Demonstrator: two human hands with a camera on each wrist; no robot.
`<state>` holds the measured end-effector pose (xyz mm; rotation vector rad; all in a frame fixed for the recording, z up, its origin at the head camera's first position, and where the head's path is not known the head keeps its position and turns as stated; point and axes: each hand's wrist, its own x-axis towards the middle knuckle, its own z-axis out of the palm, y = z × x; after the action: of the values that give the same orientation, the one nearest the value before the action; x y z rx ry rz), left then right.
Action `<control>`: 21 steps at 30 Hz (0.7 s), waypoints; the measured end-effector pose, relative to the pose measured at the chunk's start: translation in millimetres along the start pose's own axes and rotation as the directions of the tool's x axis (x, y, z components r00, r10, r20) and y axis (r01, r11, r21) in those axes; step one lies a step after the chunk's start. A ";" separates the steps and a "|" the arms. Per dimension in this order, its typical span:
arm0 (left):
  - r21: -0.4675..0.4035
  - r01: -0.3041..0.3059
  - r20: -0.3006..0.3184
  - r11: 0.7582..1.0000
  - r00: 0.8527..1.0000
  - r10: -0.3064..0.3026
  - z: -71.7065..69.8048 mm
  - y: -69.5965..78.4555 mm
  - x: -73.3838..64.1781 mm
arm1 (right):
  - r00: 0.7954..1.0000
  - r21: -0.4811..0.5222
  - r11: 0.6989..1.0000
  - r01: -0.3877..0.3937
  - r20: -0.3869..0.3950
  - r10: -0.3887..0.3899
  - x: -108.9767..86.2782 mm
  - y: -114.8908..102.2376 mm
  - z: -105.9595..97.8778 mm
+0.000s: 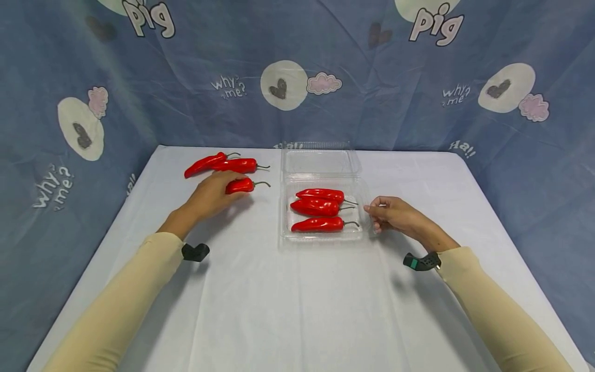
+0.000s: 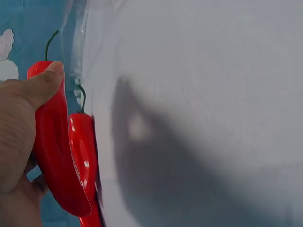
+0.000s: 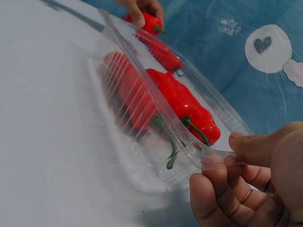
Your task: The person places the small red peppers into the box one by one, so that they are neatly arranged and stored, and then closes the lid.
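Blue patterned cloth (image 1: 186, 103) backs the counter (image 1: 325, 310). Head view: three peppers (image 1: 316, 207) lie inside the clear box (image 1: 285, 217). Left wrist: left hand (image 2: 16, 137) grips another pepper (image 2: 54, 137) left of the box. Right wrist: right hand (image 3: 260, 177) pinches the box; a tug could tilt it.

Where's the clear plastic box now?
In the head view, the clear plastic box stands open centrally near the white table's back edge, three red peppers inside, its right rim pinched by the right hand.
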<state>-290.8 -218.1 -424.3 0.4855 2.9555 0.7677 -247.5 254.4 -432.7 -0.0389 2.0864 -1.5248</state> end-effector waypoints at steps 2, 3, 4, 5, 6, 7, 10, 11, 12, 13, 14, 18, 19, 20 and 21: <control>0.001 -0.015 -0.001 1.000 1.000 0.015 0.5 3.9 1.3 | 1.000 -0.001 1.000 0.000 0.001 0.000 0.0 0.0 0.0; 0.004 -0.025 -0.004 1.000 1.000 0.025 0.7 6.0 1.9 | 1.000 -0.001 1.000 0.002 0.003 -0.002 -0.1 0.0 0.0; 0.008 -0.039 -0.007 0.999 0.999 0.039 0.8 7.7 2.5 | 1.000 0.000 1.000 0.002 0.003 -0.002 0.0 0.1 -0.1; 0.013 -0.053 -0.014 0.999 0.998 0.053 1.1 9.3 3.2 | 1.000 0.001 1.000 0.002 0.001 -0.002 0.1 0.2 0.0; 0.015 -0.065 -0.019 0.998 0.998 0.065 1.3 11.0 3.7 | 1.000 0.001 1.000 0.003 0.000 -0.003 0.2 0.3 0.1; 0.016 -0.075 -0.025 0.997 0.997 0.075 1.8 12.6 4.0 | 1.000 0.001 1.000 0.005 0.000 -0.005 0.3 0.6 0.2; 0.017 -0.096 -0.037 0.995 0.995 0.096 3.4 18.2 4.5 | 1.000 0.000 1.000 0.007 -0.002 -0.007 0.5 1.5 0.7; 0.018 -0.099 -0.037 0.995 0.994 0.100 4.0 20.0 4.7 | 1.000 0.001 1.000 0.006 -0.003 -0.006 0.5 1.8 0.9; 0.018 -0.104 -0.036 0.994 0.994 0.105 4.6 21.9 4.7 | 1.000 0.001 1.000 0.007 -0.003 -0.007 0.4 2.0 0.9; 0.019 -0.108 -0.035 0.994 0.993 0.108 5.2 24.0 4.7 | 1.000 0.001 1.000 0.006 -0.003 -0.006 0.4 2.3 1.0; 0.021 -0.111 -0.033 0.994 0.993 0.112 5.8 26.1 4.6 | 1.000 0.001 1.000 0.006 -0.003 -0.006 0.3 2.6 1.0; 0.030 -0.134 -0.037 0.991 0.990 0.135 7.6 35.7 4.6 | 1.000 -0.002 1.000 0.008 -0.004 -0.008 -0.3 3.8 0.6; 0.032 -0.142 -0.040 0.989 0.989 0.144 8.0 38.3 4.9 | 1.000 0.000 1.000 0.011 -0.004 -0.011 -0.4 4.1 0.6; 0.035 -0.152 -0.044 0.988 0.987 0.154 8.5 40.8 5.4 | 1.000 0.000 1.000 0.017 -0.001 -0.017 -0.5 4.3 0.4; 0.036 -0.164 -0.048 0.986 0.985 0.165 9.0 43.5 6.0 | 1.000 0.004 1.000 0.020 -0.001 -0.020 -0.8 4.5 0.5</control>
<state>-282.8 -176.0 -411.0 0.7313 3.0071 0.7593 -245.3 255.8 -436.4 -0.0575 2.0901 -1.5409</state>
